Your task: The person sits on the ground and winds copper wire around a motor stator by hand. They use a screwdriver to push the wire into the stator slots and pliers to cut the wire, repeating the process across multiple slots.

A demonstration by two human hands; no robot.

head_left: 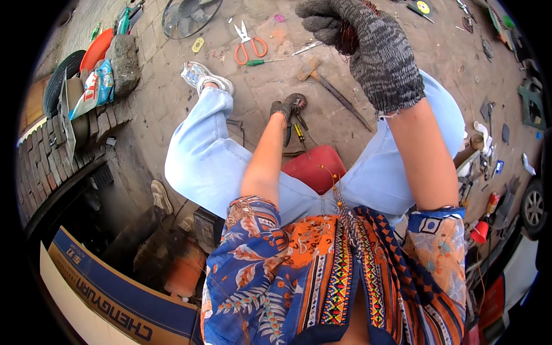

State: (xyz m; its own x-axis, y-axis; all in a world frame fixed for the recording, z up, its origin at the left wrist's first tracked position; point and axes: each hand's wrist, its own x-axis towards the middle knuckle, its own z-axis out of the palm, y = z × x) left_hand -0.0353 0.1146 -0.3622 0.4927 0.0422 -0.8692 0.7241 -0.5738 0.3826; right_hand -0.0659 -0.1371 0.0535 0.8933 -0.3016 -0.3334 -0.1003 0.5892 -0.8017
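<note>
My left hand (281, 108), in a dark glove, is closed at the edge of a small round metal part (298, 101) on the ground between my legs. That part looks like a motor core, but it is too small to be sure. Raised high at the top right is my right hand (376, 54), in a grey knitted glove, its fingers curled round a bundle of reddish copper wire (347, 38). Beside the left hand lie a yellow-and-black handled tool (299, 131) and dark green handles (287, 135). A hammer (335, 91) rests on the paving between the two hands.
Red-handled scissors (245, 43), a green screwdriver (263, 62) and a round fan guard (191, 16) lie ahead. A red plastic piece (315, 168) is between my thighs. At left are a stone (122, 66) and an orange basin (98, 49); a cardboard box (121, 293) stands lower left.
</note>
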